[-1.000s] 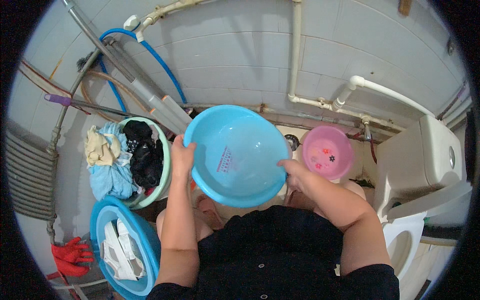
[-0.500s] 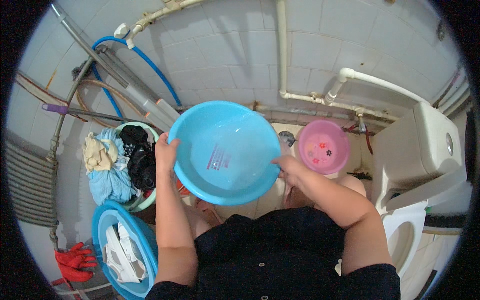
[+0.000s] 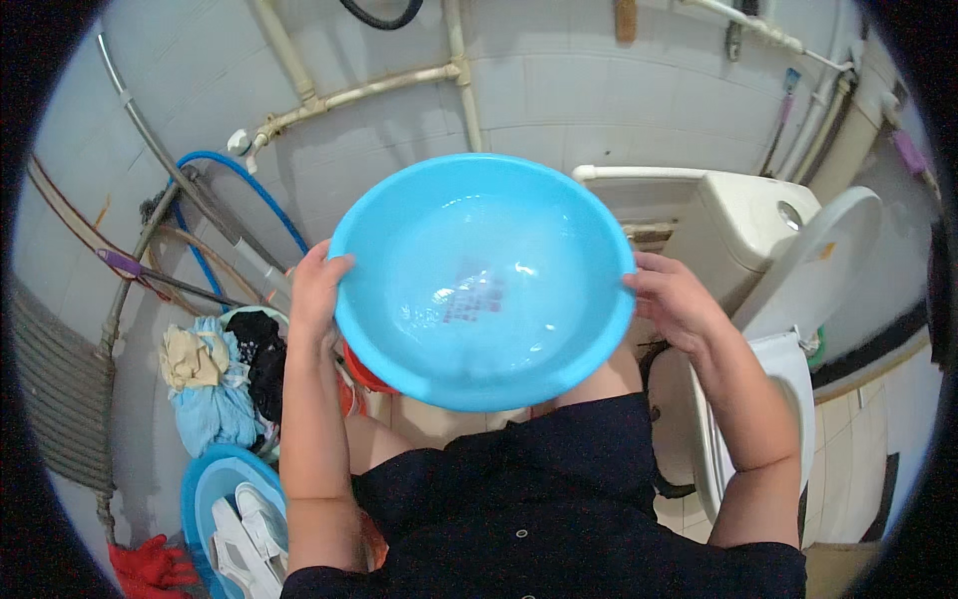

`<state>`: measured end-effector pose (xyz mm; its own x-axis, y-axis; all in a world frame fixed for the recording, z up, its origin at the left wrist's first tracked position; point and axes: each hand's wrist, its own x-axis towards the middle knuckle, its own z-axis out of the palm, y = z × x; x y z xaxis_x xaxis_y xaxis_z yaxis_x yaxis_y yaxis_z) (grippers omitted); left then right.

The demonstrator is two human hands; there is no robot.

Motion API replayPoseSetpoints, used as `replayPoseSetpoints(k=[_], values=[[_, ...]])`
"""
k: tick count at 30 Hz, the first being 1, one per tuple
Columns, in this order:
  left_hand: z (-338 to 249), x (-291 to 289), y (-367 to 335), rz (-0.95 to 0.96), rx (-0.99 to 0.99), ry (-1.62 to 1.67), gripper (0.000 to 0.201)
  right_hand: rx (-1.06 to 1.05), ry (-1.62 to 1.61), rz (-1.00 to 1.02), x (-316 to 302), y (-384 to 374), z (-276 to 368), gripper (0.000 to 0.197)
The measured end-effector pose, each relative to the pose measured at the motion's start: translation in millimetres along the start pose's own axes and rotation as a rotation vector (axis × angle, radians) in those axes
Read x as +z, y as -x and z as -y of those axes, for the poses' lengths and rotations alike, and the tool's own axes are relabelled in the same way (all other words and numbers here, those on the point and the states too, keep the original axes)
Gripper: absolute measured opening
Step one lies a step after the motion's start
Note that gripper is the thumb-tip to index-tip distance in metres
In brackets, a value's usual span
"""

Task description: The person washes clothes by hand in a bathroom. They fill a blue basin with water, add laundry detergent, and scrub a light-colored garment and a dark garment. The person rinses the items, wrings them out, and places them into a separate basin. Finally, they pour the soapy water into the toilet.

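Note:
A wide blue plastic basin is held up in front of me by its rim, with some water in it. Printing on its bottom shows blurred through the water. My left hand grips the left rim, thumb over the edge and fingers underneath. On the opposite side my right hand clasps the right rim; its fingers partly vanish behind the basin. The basin hangs over my lap and hides much of the floor.
A toilet with raised lid stands to the right. On the left are piled clothes, a blue tub holding white shoes, and red gloves. A blue hose and pipes run along the tiled wall.
The basin has risen nearer and shifted right, now facing the toilet side more. My view has turned right, and the pink basin is no longer visible. Both hands still hold the rim.

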<state>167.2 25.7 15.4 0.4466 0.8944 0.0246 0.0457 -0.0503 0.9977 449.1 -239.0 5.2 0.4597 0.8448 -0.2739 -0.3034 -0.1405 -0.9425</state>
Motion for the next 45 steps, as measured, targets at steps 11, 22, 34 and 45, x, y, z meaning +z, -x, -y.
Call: replayPoseSetpoints(k=[11, 22, 34, 45], values=[[-69.9, 103.8, 91.3, 0.602, 0.160, 0.071, 0.052, -0.073, 0.130, -0.489, -52.9, 223.4, 11.1, 0.047], [-2.1, 253.1, 203.2, 1.199, -0.047, 0.122, 0.036, -0.293, 0.002, -1.067, -114.7, 425.6, -46.1, 0.045], [95.5, 406.9, 334.6, 1.498, -0.892, 0.064, 0.020, -0.292, 0.064, -1.357, -243.3, 506.1, -26.6, 0.039], [114.7, 427.9, 343.1, 1.559, -1.150, 0.064, 0.019, -0.210, 0.153, -1.189, -302.2, 422.9, 25.1, 0.026]])
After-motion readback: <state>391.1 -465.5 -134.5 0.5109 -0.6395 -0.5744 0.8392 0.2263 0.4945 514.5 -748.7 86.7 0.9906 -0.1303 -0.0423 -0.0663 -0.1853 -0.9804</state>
